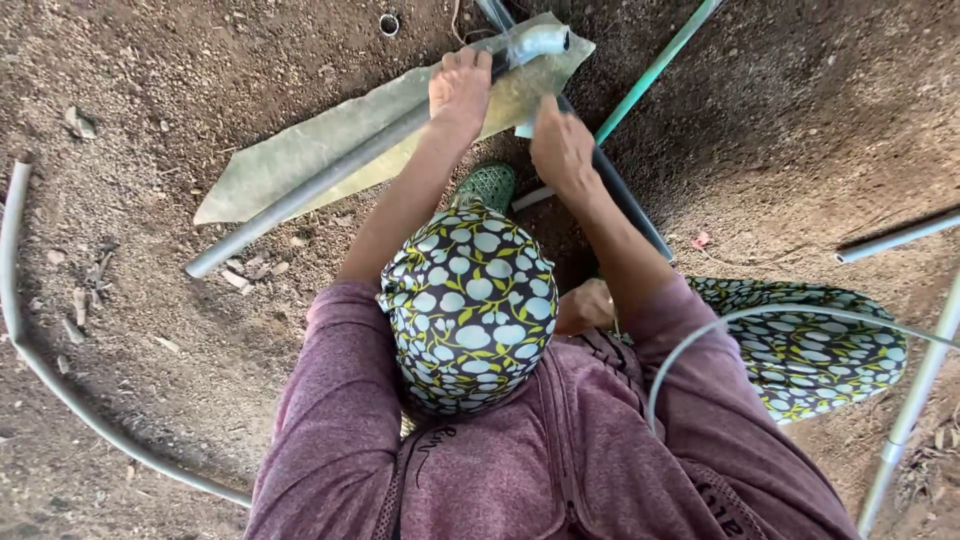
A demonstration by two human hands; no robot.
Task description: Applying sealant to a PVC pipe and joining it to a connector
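Note:
My left hand (460, 90) is closed around a long grey metal pipe (300, 195) near its far end, just short of the elbow fitting (540, 42). The pipe lies slantwise over a pale green sheet (300, 160) on the dirt. Just to the right, my right hand (562, 150) is closed on a dark bar (635, 215) that crosses the pipe at the fitting; its end there is hidden. One knee in leaf-patterned cloth (470, 310) rises between my arms, and a green shoe (488, 185) shows beyond it.
A teal pipe (650, 75) runs diagonally behind my right hand. A curved grey conduit (40, 370) arcs along the left. Grey pipes (900, 235) (915, 400) lie at the right, with a thin bent tube (700, 335) over my sleeve. A small metal ring (388, 22) sits in the dirt.

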